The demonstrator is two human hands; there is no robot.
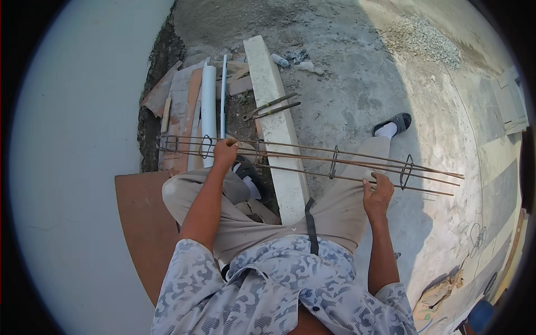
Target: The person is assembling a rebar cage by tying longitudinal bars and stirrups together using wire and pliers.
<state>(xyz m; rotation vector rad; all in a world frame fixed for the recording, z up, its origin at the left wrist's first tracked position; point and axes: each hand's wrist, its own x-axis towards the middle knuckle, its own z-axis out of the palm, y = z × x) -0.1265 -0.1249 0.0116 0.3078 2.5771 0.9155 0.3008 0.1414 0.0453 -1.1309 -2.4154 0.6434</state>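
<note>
A long, narrow rebar cage [304, 157] of thin rusty rods lies crosswise above my thighs. Several dark wire stirrups [334, 163] ring the rods at intervals. My left hand [225, 153] pinches the cage left of its middle, next to a stirrup. Toward the right end, my right hand [379, 192] has its thumb and fingers closed about the lowest rod, close to the last stirrup. Past that stirrup the rod ends stick out unevenly. A long-handled cutter [273, 108] rests across a pale concrete post [272, 78] beyond the cage.
White pipes [209, 106] and wooden boards [191, 111] lie left of the post, beside a white wall [89, 139]. A brown panel [142, 223] is near my left knee. Plastic bottles [281, 60] lie past the post; gravel [427, 42] is heaped at the far right.
</note>
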